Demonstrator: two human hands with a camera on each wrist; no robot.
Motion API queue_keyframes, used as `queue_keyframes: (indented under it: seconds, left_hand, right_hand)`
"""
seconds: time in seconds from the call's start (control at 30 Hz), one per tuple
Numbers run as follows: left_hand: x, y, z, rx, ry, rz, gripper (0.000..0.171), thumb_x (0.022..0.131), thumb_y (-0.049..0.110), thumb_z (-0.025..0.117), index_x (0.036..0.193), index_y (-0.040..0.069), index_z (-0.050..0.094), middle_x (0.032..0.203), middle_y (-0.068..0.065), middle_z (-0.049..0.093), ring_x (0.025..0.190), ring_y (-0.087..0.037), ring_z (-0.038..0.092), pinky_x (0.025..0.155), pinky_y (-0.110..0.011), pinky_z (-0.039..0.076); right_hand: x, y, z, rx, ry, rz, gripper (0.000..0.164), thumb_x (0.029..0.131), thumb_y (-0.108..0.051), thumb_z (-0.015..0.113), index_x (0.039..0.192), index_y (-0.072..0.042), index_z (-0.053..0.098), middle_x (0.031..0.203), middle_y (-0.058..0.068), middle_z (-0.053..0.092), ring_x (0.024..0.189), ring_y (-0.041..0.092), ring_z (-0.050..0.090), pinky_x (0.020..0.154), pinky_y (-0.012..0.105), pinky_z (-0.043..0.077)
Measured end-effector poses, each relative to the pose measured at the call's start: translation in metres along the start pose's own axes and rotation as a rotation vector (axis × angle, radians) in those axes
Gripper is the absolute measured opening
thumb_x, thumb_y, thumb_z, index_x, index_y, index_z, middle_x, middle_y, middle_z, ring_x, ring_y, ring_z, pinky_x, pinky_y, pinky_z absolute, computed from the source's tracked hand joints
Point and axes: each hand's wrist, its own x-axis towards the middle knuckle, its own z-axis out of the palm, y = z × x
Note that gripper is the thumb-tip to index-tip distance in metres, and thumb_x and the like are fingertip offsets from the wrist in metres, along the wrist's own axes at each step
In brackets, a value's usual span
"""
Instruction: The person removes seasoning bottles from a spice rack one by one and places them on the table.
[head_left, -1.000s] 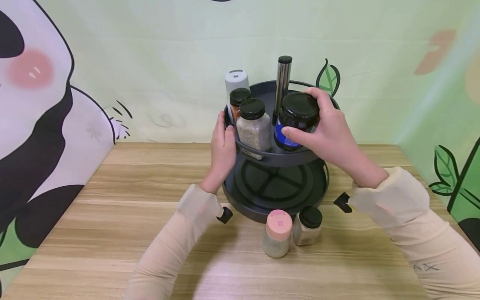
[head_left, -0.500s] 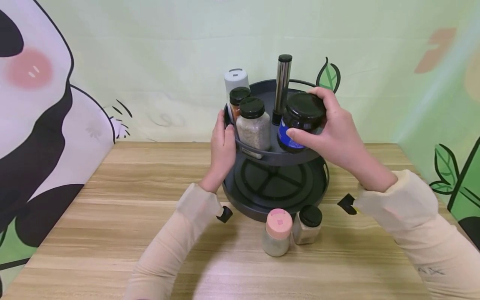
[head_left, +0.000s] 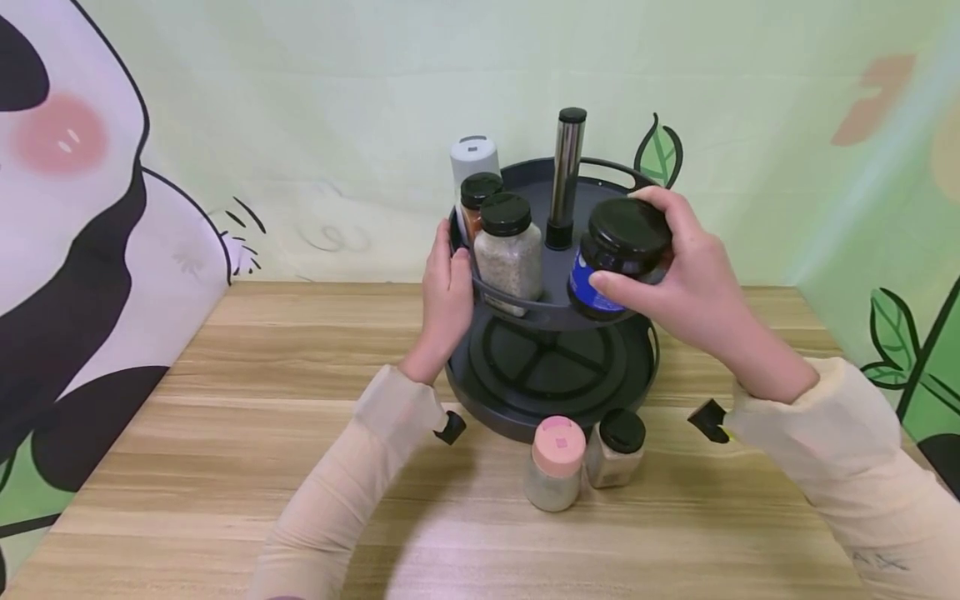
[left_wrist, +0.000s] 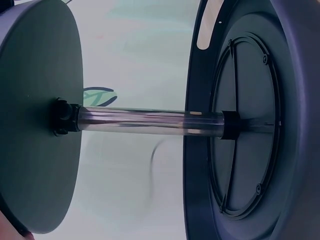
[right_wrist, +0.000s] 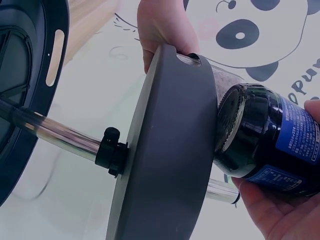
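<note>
My right hand (head_left: 693,283) grips a dark glass jar (head_left: 618,250) with a black lid and blue label, thumb in front and fingers behind. The jar overlaps the front right rim of the upper tray of a black two-tier rack (head_left: 551,315). In the right wrist view, the jar's base (right_wrist: 232,120) shows past the tray's rim, slightly tilted. Against the tray's left side lies my left hand (head_left: 446,292), fingers straight along the outer wall. A jar of pale grains (head_left: 510,262), an orange-brown spice jar (head_left: 471,221) and a white-capped container (head_left: 475,154) stand inside, near that hand.
A pink-capped shaker (head_left: 557,467) and a small black-capped square jar (head_left: 617,450) stand on the wooden table (head_left: 375,492), before the lower tray (head_left: 495,417). A metal pole (head_left: 567,171) rises through the upper tray. A printed cloth (head_left: 337,125) hangs behind.
My right hand has moved the dark jar right and toward the front of the upper tray, away from the pole. My left hand has stayed at the tray's left side.
</note>
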Motion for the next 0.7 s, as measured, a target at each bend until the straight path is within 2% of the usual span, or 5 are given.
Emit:
queue_keyframes:
  seconds: [0.1,0.37,0.7]
  left_hand:
    - [0.000,0.000,0.001,0.002,0.002,-0.002,0.052,0.091,0.020,0.029,0.140,0.003,0.020,0.146,-0.010,0.022,0.134,-0.016,0.021,0.108,-0.030,0.019]
    - [0.000,-0.001,0.001,-0.003,0.001,0.001,0.052,0.092,0.020,0.028,0.140,0.003,0.019,0.146,-0.010,0.021,0.134,-0.016,0.021,0.108,-0.030,0.019]
    - [0.000,-0.001,0.001,-0.004,0.005,-0.003,0.052,0.092,0.020,0.029,0.140,0.002,0.020,0.146,-0.011,0.022,0.134,-0.017,0.021,0.108,-0.030,0.019]
  right_hand:
    - [-0.003,0.001,-0.001,0.012,0.004,0.002,0.063,0.070,-0.008,0.071,0.124,-0.006,0.038,0.104,0.008,0.052,0.072,0.004,0.053,0.058,0.011,0.043]
    - [-0.013,-0.002,-0.006,0.042,0.021,-0.033,0.064,0.067,-0.001,0.071,0.122,-0.003,0.040,0.104,-0.003,0.047,0.077,0.005,0.051,0.063,0.009,0.041]
    - [-0.025,-0.003,-0.009,0.041,0.013,-0.121,0.064,0.064,0.006,0.071,0.120,0.000,0.041,0.101,-0.006,0.049,0.077,0.003,0.053,0.066,0.010,0.044]
